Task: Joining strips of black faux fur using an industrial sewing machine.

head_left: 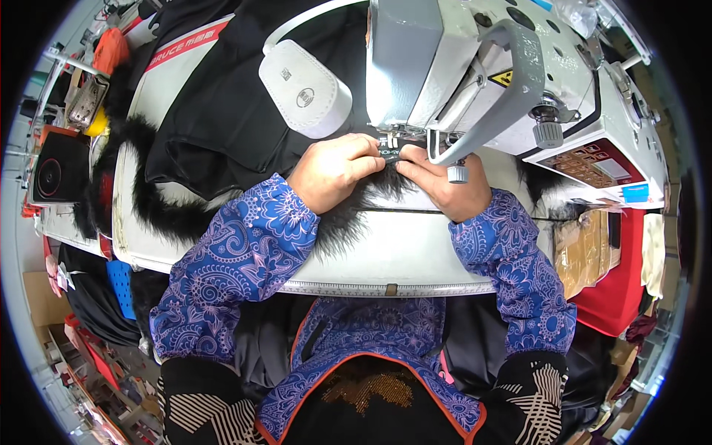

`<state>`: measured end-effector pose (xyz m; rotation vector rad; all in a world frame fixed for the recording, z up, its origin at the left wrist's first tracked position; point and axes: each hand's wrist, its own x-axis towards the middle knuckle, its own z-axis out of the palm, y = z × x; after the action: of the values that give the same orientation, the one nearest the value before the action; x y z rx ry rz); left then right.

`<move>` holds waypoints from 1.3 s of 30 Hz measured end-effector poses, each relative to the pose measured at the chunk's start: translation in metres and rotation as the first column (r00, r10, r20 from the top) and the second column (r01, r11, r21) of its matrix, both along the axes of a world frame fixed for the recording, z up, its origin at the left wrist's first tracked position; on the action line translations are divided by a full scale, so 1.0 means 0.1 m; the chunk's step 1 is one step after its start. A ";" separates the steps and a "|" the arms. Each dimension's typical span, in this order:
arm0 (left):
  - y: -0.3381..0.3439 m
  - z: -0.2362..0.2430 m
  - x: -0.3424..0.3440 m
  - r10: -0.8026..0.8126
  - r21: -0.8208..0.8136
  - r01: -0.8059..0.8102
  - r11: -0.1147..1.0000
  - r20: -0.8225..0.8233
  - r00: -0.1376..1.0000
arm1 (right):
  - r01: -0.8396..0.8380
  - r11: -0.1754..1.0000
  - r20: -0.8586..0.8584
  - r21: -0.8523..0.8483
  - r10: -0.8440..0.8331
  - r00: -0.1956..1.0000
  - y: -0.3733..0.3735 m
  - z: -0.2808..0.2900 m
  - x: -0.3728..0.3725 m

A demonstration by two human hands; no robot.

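A small black label (390, 152) with pale lettering lies on black fabric right beneath the needle area of a white and grey sewing machine (406, 67). My left hand (326, 174) is closed, thumb and fingers pinching at the label's left edge. From the other side my right hand (452, 189) presses its bunched fingertips on the label's right edge. The black garment (230, 111) spreads over the machine bed to the left and behind. Its dark fluffy trim (345, 222) pokes out under my left wrist. My fingers partly hide the label.
A white padded lamp head (305, 89) hangs left of the needle. A grey curved lever (512, 89) arches just above my right hand. A ruler strip (348, 288) runs along the table's front edge. At the right sits a taped brown package (582, 252); a black speaker-like box (55, 169) stands far left.
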<state>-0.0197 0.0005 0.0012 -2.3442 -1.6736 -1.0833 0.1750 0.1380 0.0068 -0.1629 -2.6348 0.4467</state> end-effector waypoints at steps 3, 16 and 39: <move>0.04 0.00 -0.01 0.035 -0.012 -0.035 0.999 -0.005 0.999 | 0.014 1.000 -0.022 0.008 -0.014 1.000 0.01 -0.01 -0.02; 0.07 -0.05 -0.13 0.032 -0.098 -0.034 0.995 -0.016 0.999 | 0.097 0.963 0.033 -0.251 -0.092 0.995 0.02 0.00 -0.06; 0.14 0.00 -0.13 0.048 -0.002 -0.048 0.999 -0.003 0.999 | 0.165 0.892 0.040 -0.420 -0.164 0.986 0.08 -0.06 -0.11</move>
<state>-0.0328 0.0150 0.0013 -2.2929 -1.7219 -1.0704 0.1641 0.1461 0.0010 -0.5210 -2.4630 0.9540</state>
